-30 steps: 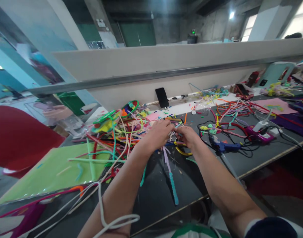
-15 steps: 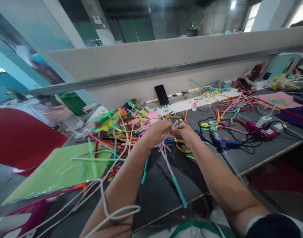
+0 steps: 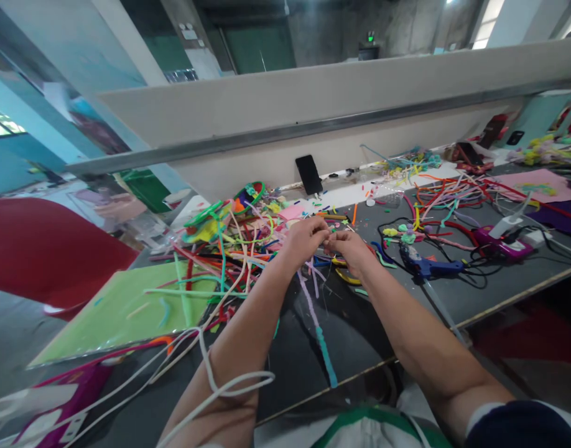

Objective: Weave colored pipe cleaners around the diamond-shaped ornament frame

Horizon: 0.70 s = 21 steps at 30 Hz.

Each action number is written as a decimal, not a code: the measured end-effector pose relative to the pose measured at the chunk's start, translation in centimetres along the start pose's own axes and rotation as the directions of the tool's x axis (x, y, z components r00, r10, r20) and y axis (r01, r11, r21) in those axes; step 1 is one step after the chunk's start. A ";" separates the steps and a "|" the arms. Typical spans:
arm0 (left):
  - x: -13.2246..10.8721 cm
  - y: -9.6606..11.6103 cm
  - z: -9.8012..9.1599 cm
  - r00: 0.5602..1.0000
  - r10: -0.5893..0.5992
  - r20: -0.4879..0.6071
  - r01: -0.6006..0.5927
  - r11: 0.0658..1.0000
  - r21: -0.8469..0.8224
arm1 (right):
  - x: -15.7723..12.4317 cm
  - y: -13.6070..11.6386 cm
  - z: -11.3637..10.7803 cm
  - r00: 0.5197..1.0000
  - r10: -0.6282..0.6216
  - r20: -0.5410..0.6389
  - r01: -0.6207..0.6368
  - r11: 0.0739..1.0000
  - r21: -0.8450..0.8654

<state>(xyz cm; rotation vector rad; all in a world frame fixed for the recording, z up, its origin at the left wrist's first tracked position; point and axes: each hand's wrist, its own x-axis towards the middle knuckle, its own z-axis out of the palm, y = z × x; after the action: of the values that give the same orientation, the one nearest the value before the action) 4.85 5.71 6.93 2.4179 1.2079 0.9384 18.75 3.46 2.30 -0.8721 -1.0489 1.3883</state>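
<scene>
The left hand (image 3: 305,241) and right hand (image 3: 351,250) meet with fingertips drawn into narrow pinches; I can't make out what lies between them. Just below them, a lilac-and-teal fuzzy stem (image 3: 320,339) trails toward the person. A blue glue gun (image 3: 432,268) lies right of the right hand, a phone (image 3: 308,175) beyond both.

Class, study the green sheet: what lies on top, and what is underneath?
Fuzzy sticks cross the right end of the green sheet; short pale and blue pieces lie there too. Whatever is directly underneath is covered.
</scene>
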 end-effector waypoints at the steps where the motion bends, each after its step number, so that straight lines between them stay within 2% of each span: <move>1: 0.0 -0.1 -0.4 1.000 -0.017 0.022 0.018 0.999 -0.041 | 0.0 0.0 -0.1 1.000 -0.005 0.001 0.005 1.000 0.006; 4: -0.1 -0.5 -2.0 0.994 -0.029 0.108 0.047 0.984 -0.170 | 0.2 -0.1 -0.4 1.000 -0.025 0.000 0.025 1.000 -0.003; 8: -0.5 -0.8 -3.3 0.975 -0.017 0.222 0.058 0.982 -0.181 | 0.3 0.0 -0.7 0.996 -0.085 0.013 0.085 0.996 -0.021; 17: -0.5 -0.9 -2.6 0.977 -0.072 0.201 0.137 0.933 -0.332 | 0.0 -0.4 -0.6 0.989 -0.115 0.098 0.131 0.975 -0.177; 21: -0.5 -1.1 -2.6 0.978 -0.072 0.195 0.131 0.941 -0.311 | 0.1 -0.3 -0.6 0.989 -0.129 0.068 0.141 0.967 -0.211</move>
<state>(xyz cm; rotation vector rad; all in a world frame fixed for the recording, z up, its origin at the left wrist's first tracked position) 2.26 5.92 8.07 2.1100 1.0146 0.7953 19.39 3.63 2.45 -0.9051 -1.2946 1.2046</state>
